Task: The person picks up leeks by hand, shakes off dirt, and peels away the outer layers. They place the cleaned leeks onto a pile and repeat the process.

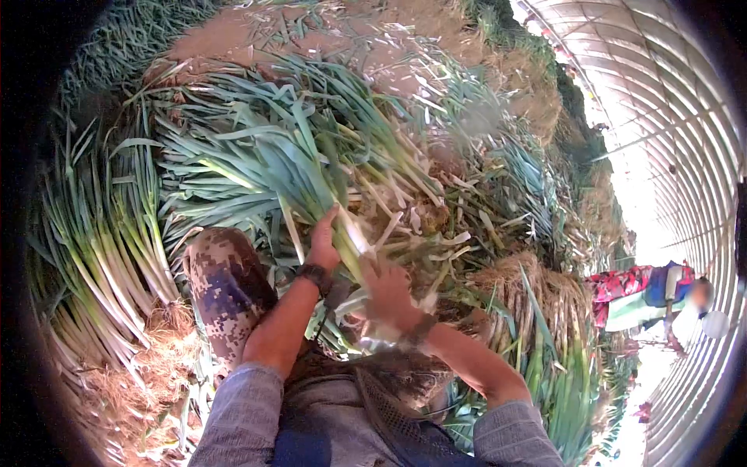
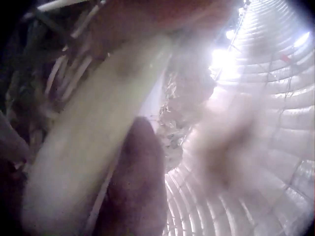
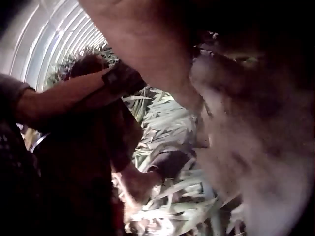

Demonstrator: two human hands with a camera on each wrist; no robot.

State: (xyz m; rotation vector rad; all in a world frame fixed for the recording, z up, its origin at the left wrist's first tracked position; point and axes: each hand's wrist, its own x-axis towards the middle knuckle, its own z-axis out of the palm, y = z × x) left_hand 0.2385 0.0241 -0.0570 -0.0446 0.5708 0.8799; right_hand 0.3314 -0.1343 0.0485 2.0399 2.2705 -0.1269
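My left hand (image 1: 323, 243) grips a thick green onion (image 1: 354, 237) with long blue-green leaves fanning up and left. In the left wrist view the pale shaft (image 2: 93, 123) crosses the frame, with a finger (image 2: 140, 172) along it. My right hand (image 1: 389, 296), blurred, is at the lower white end of the shaft; I cannot tell whether its fingers are closed on it. That hand fills much of the right wrist view, its fingertips blurred and partly in shadow. A dark band circles each wrist.
Piled green onions (image 1: 233, 148) lie ahead. Rooted onions (image 1: 109, 241) are stacked at the left, and another bundle (image 1: 545, 319) at the right. Trimmed leaves and pale scraps (image 1: 420, 222) litter the ground. My camouflage-clad knee (image 1: 229, 288) stands beside my left forearm. Another person (image 1: 654, 292) is under the arched tunnel (image 1: 669, 124).
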